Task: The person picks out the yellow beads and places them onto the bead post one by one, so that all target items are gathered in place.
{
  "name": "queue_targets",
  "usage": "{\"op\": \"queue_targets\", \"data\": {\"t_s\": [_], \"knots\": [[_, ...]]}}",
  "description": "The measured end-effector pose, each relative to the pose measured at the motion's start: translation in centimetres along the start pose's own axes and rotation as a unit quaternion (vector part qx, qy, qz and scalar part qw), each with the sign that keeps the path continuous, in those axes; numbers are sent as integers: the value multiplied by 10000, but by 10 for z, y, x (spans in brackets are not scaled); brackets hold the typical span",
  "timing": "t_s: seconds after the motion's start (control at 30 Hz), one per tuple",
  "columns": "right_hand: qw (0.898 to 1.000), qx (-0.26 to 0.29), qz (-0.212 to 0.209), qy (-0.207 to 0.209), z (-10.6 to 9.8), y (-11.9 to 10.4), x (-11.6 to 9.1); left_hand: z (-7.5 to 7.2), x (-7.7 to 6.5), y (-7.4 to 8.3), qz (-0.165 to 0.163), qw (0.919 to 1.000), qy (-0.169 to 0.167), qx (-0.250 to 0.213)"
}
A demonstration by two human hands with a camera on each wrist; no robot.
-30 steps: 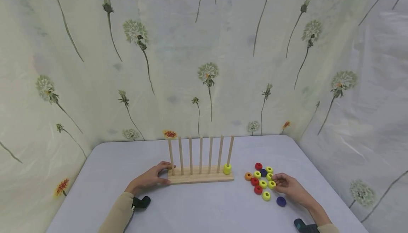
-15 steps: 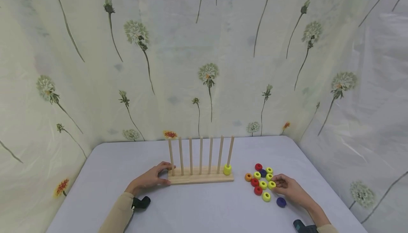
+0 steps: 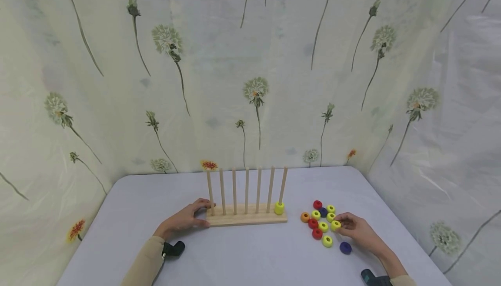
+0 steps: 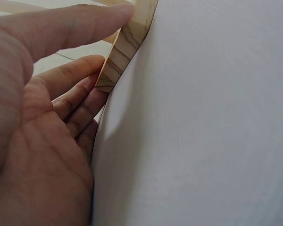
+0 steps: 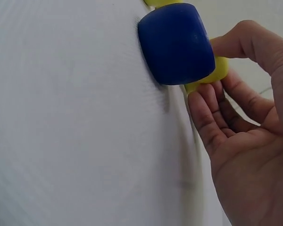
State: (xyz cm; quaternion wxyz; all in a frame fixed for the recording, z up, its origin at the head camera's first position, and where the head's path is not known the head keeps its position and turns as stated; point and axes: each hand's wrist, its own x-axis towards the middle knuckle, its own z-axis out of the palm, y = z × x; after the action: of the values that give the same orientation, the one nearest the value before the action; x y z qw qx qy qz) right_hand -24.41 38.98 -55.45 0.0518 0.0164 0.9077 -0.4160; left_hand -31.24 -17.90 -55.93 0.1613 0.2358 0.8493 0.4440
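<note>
A wooden stand (image 3: 246, 220) with a row of several upright pegs sits in the middle of the table, with yellow beads (image 3: 279, 208) around its rightmost peg. My left hand (image 3: 182, 218) holds the stand's left end, the thumb at its front edge and the fingers behind; the left wrist view shows the board's grained end (image 4: 120, 59) between them. At the right, my right hand (image 3: 359, 231) pinches a yellow bead (image 3: 335, 226) at the edge of the bead group. In the right wrist view a blue bead (image 5: 177, 44) partly hides this yellow bead (image 5: 220, 70).
Loose beads lie right of the stand: several yellow, an orange bead (image 3: 305, 217), red ones such as a red bead (image 3: 317, 233), and a dark blue bead (image 3: 322, 212). Another blue bead (image 3: 345, 247) lies nearer the front. A flowered curtain stands behind the table (image 3: 250, 255).
The yellow bead at my right fingertips has shifted slightly to the right and away from me. My left hand and the stand have stayed in place.
</note>
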Motion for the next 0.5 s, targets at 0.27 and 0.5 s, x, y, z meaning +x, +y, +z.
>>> {"op": "queue_targets", "data": {"t_s": [0.27,0.5], "knots": [[10000,72,13,6,-3,-1,1,0,-1,0,12,10000,4,-55],[9999,120,24,-70,-4,-5,0,0,-1,-1,-41,9999,5,-94]]}}
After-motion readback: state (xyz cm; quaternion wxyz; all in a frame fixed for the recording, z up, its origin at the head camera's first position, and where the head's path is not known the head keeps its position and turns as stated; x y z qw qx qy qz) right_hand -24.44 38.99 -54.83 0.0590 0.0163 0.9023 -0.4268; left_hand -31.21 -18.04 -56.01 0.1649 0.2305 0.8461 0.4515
